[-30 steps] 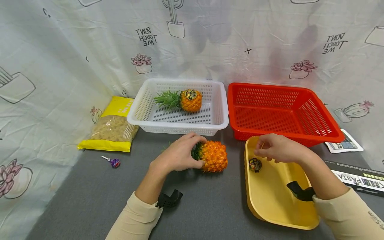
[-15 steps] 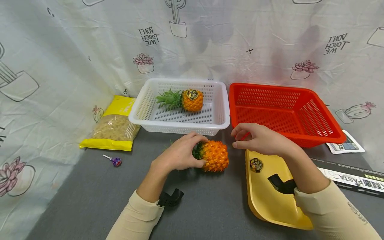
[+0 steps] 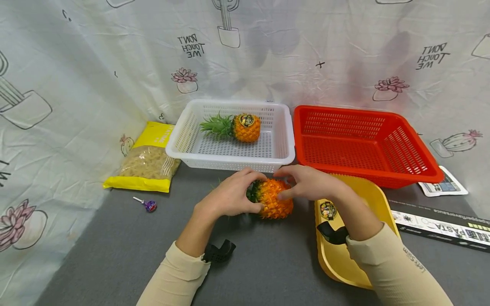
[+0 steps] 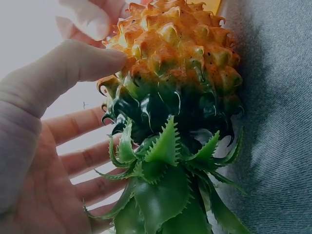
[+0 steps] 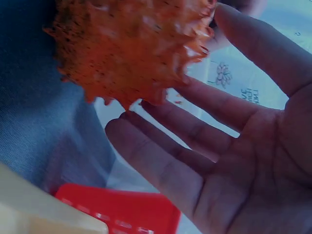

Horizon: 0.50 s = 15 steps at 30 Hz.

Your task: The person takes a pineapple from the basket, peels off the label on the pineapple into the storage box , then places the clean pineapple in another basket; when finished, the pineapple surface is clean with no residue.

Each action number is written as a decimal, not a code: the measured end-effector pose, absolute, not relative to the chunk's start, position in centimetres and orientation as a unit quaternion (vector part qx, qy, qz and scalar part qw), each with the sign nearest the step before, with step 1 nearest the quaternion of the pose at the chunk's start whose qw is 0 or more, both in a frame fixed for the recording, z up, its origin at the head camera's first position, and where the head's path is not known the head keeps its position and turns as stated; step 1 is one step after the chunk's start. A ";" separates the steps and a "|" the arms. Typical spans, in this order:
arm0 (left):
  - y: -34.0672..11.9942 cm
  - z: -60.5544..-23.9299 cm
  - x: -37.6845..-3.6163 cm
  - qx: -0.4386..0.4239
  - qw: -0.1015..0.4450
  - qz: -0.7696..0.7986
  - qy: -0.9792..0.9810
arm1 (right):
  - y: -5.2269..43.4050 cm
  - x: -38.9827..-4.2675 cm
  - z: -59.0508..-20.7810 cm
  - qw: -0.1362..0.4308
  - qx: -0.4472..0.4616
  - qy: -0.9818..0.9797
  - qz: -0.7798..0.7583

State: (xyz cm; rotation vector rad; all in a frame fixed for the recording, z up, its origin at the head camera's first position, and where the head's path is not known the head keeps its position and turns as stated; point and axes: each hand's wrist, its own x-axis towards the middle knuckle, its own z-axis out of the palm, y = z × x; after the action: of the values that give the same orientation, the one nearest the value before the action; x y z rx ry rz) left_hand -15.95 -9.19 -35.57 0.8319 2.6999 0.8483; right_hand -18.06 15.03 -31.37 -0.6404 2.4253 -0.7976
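Observation:
An orange toy-like pineapple (image 3: 273, 204) with green leaves lies on its side on the grey table. My left hand (image 3: 227, 197) holds it at the leafy end, thumb on one side and fingers around the other. In the left wrist view, the thumb presses on the spiky skin of the pineapple (image 4: 170, 63), above its leaves. My right hand (image 3: 306, 182) is at the orange end, its thumb over the skin. In the right wrist view, the fingers (image 5: 156, 163) are spread and fairly straight beside the pineapple (image 5: 126, 53); whether they all touch it is unclear.
A white basket (image 3: 229, 162) holds another pineapple (image 3: 246, 128). Beside it stands a red basket (image 3: 367, 176). A yellow tray (image 3: 325, 259) with a round sticker lies under my right forearm. A pasta bag (image 3: 141, 163), a lollipop (image 3: 150, 206), a long box (image 3: 440, 225) and a white packet (image 3: 445, 185) lie around.
My right hand has moved left from over the yellow tray to the orange end of the pineapple. My left hand has stayed on the pineapple, and the camera view has shifted slightly.

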 end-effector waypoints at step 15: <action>-9.1 -35.4 -16.0 0.273 0.095 0.287 0.913 | 14.2 -17.5 -32.2 0.258 -0.286 0.886 -0.258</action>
State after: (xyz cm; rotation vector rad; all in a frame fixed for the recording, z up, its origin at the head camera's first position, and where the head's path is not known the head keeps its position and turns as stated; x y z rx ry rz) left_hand -15.95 -9.07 -35.41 0.8097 2.7085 0.8500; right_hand -17.47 14.21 -32.16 -0.7764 2.4015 -0.7000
